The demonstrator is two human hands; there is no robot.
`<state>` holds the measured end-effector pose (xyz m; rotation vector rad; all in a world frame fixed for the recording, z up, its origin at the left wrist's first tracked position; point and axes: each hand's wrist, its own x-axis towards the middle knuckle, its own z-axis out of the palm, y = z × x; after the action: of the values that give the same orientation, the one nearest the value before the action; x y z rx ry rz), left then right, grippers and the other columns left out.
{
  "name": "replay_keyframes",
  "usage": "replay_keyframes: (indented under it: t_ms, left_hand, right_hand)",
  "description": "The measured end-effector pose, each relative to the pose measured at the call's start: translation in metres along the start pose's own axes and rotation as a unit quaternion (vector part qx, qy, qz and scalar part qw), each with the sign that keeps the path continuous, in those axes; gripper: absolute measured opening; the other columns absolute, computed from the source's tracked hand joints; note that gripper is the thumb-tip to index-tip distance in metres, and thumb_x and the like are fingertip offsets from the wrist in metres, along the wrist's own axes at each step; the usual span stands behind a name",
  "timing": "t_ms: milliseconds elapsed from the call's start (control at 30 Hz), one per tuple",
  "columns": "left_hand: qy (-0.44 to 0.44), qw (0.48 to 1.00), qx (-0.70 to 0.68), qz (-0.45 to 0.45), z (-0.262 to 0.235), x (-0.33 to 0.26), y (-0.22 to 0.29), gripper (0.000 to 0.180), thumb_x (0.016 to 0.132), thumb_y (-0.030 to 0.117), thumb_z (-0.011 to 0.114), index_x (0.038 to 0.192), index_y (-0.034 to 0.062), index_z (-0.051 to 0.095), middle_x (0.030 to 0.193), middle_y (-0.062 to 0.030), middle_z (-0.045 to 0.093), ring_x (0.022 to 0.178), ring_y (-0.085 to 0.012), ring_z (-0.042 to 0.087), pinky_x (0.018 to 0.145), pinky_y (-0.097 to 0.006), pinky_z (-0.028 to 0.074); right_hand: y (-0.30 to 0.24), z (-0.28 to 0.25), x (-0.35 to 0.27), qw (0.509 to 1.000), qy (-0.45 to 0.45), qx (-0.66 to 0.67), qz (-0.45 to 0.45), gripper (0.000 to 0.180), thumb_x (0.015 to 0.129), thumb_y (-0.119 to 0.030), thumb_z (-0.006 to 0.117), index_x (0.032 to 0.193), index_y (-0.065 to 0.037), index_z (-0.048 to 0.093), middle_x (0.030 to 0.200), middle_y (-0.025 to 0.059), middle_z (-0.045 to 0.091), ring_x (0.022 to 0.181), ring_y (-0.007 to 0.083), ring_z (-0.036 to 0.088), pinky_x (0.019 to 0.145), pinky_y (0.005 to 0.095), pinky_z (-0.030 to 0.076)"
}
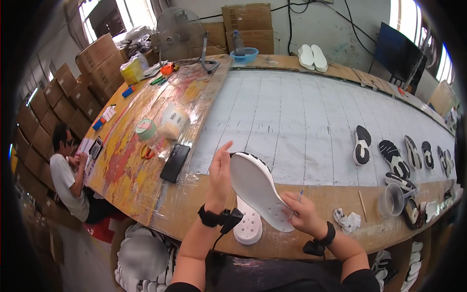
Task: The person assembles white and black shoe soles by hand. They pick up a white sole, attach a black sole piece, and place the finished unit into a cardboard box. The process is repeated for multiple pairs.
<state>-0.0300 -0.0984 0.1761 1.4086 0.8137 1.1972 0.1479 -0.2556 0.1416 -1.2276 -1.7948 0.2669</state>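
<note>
Hands are busy at the near edge of the bench. A white sole [255,190] is held up over the wooden edge, its smooth side up. The left hand [220,171] steadies the far end, with fingers mostly straight and the thumb against the rim. The right hand [304,214] grips the near end, closed around the sole's edge, and it also pinches a thin blue pen [297,200] with the tip by the white face. Each wrist wears a black band. Under the held sole, another white sole [248,226] with holes lies flat on the bench.

The step looks like checking or marking the white face. The next move would need the left hand to keep the sole from wobbling while the pen tip touches lightly at the right spot.

A crumpled rag [348,220] and a clear cup [391,199] sit just to the right. Left of the hands lie a black phone [175,162] and a green roll of tape [145,129]. Further out, on the pale mat [301,117], a row of black and white soles [395,158] lies in a line. At the far end are a fan [181,34], a blue bowl [244,55] and stacked boxes [245,22]. Another person [68,175] sits low at the left.
</note>
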Motion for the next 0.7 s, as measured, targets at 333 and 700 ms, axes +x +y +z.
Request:
replay_keyframes:
  t_ms: [333,700]
  left_hand:
    - [-0.139,0.95,-0.269,-0.073,0.029,-0.029,0.025,0.047,0.091,0.022,0.048,0.129,-0.0023,0.034,0.108,-0.0054,0.052,0.1,-0.0112,0.047,0.087,-0.025,0.039]
    - [-0.031,0.959,-0.274,-0.072,0.04,-0.073,-0.028,0.053,0.09,0.036,0.044,0.126,-0.0003,0.031,0.112,-0.0107,0.051,0.105,-0.0207,0.049,0.092,-0.036,0.039]
  right_hand:
    - [0.008,-0.01,-0.007,0.785,0.007,0.511,0.35,0.038,0.087,-0.014,0.052,0.121,0.002,0.047,0.104,0.0076,0.058,0.089,0.0121,0.057,0.073,0.0258,0.047]
    - [-0.026,0.003,0.024,0.989,-0.006,0.11,0.095,0.06,0.072,-0.018,0.07,0.124,-0.004,0.044,0.121,0.0142,0.05,0.099,0.0231,0.055,0.083,0.0299,0.044]
